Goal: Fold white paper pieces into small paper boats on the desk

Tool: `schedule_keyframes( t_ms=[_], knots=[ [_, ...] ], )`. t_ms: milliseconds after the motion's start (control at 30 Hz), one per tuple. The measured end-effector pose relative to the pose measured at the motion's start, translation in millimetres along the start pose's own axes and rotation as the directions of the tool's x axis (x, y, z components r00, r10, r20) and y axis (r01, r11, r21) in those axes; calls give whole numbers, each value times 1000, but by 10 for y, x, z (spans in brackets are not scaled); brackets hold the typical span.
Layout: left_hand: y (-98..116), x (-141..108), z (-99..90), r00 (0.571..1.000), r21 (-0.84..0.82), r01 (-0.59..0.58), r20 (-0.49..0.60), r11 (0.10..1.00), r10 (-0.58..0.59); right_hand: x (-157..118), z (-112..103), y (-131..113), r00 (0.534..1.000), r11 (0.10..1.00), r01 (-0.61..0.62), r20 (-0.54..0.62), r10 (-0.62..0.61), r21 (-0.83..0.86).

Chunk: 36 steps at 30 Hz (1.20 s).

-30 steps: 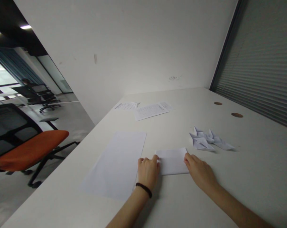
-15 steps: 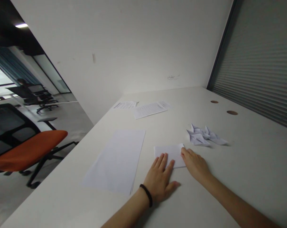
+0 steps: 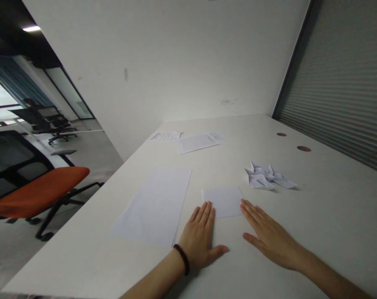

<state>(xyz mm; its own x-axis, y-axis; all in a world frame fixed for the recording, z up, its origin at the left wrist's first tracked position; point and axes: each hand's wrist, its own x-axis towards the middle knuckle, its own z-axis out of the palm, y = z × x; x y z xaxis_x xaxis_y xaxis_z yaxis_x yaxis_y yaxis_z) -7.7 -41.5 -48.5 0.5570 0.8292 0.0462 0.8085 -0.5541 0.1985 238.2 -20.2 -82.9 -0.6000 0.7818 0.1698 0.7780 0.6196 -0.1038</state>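
Note:
A folded white paper rectangle (image 3: 222,202) lies flat on the white table (image 3: 316,232), between my two hands. My left hand (image 3: 199,236) rests palm down with its fingers spread, the fingertips at the paper's lower left corner. My right hand (image 3: 269,236) lies flat and open, its fingertips at the paper's right edge. Neither hand holds anything. To the left of my left hand lies a stack of white paper sheets (image 3: 154,205). Several folded paper pieces (image 3: 263,177) sit crumpled together beyond my right hand.
Printed sheets (image 3: 199,143) and a smaller printed page (image 3: 166,136) lie at the table's far end. Two round brown grommets (image 3: 303,148) are set near the right side, by grey blinds (image 3: 341,70). An orange office chair (image 3: 38,192) stands past the left edge.
Both hands have come off their pinch at the folded paper's sides and now lie flat, with fingers spread. The folded paper stays in place, and the view has shifted slightly.

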Motion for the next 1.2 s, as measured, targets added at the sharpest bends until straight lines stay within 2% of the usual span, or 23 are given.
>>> schedule_keyframes(
  t_ms=[133,200,267,367,467,567,733,867,1033,1133,1200],
  knots=[
    [-21,-179,-3,998,-1,53,-13,999,-53,-32,-148,69,996,997,-79,49,78,5],
    [-45,-164,-37,998,-20,54,-21,998,-54,121,-284,49,984,991,-134,120,132,5],
    [-113,-73,-115,999,-41,48,-8,998,-48,391,-425,28,965,988,-155,217,148,15],
    [-299,146,-262,997,-80,66,34,995,-63,889,-538,21,971,995,16,237,-39,99],
    [-492,330,-318,979,-94,200,-25,975,-203,1260,-513,25,908,986,72,400,-127,151],
    [-584,386,-242,961,-160,250,-81,955,-265,1379,-479,12,919,985,94,369,-141,142],
    [-552,354,-88,946,-377,219,-144,900,-290,1264,-524,-28,960,982,119,236,-151,146],
    [-525,384,-35,914,-642,142,-206,753,-349,1178,-501,-33,983,972,87,140,-120,220],
    [-561,423,33,833,-820,59,-274,570,-480,1151,-420,-15,988,950,36,134,-81,311],
    [-565,424,4,855,-875,64,-201,481,-479,1168,-420,-15,994,939,32,83,-64,343],
    [-533,409,-57,891,-870,57,-177,489,-418,1184,-456,-35,999,943,44,14,-52,329]
  ],
)
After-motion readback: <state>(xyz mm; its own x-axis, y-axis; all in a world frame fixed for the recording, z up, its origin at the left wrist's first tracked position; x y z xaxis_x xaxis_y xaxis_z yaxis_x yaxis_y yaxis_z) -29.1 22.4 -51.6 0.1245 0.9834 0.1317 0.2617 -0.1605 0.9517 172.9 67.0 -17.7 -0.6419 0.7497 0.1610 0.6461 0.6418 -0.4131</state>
